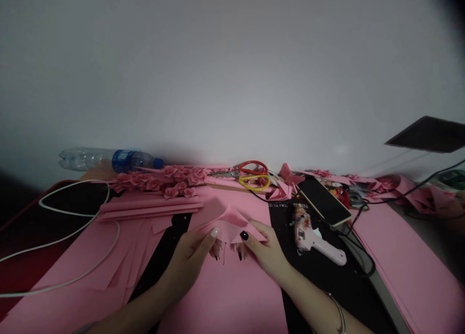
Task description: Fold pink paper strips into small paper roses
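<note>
Between my two hands is a folded piece of pink paper (pixel 232 222), its middle raised to a point. My left hand (pixel 194 247) pinches its left side, thumb on top and fingers curled underneath. On the right side, my right hand (pixel 261 249) grips it the same way, thumb pressed on the near edge. Below both hands lies a long pink paper sheet (pixel 225 295), flat on the black mat (pixel 327 280).
Pink paper roses (pixel 156 181), scissors (pixel 253 175) and a plastic bottle (pixel 109 159) lie along the wall. Rightward are a hot glue gun (pixel 316 239), a phone (pixel 325 201) and stacked pink sheets (pixel 410 256). A white cable (pixel 87 215) loops over paper at left.
</note>
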The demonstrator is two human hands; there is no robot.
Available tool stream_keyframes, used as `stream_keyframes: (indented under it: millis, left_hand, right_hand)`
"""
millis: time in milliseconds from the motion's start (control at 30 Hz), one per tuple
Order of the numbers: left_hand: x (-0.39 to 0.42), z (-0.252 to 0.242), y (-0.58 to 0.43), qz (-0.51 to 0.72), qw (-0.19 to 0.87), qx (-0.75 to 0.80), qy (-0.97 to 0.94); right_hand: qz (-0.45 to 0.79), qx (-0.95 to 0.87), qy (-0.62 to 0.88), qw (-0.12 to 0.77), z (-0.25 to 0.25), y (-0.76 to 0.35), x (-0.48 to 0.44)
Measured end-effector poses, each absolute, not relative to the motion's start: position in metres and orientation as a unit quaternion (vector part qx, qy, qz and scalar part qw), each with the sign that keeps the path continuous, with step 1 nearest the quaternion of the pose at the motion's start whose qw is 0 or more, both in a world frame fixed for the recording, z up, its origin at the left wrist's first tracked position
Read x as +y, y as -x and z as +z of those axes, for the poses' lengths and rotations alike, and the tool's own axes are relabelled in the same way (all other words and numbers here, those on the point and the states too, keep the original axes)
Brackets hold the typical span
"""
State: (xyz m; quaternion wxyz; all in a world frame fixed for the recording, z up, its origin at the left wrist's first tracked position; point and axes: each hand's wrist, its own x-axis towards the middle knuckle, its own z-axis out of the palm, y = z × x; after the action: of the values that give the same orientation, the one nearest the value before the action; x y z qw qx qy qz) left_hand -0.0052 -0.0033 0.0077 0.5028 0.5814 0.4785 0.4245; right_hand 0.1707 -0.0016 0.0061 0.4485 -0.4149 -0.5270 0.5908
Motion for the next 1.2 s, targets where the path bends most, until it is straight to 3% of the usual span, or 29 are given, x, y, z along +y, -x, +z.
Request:
stream_keyframes:
  millis: [367,600,867,1200]
  left_hand:
    - [-0.002,0.002,0.004,0.432,0.519,0.503,-0.539]
    - [-0.005,0.002,0.002,0.396,0.498,0.513,-0.576]
    - [-0.006,0.006,-0.003,0.394,0.505,0.495,-0.587]
    - [-0.009,0.013,-0.011,0.387,0.501,0.491,-0.599]
  right_hand:
    - [0.569,-0.554,0.426,0.435,0.006,-0.171,-0.005]
    - [0.570,-0.614,0.406,0.366,0.009,-0.174,-0.006]
    - [0.603,-0.466,0.432,0.483,-0.007,-0.160,-0.009]
    - [0.442,-0.625,0.502,0.404,0.002,-0.157,-0.014]
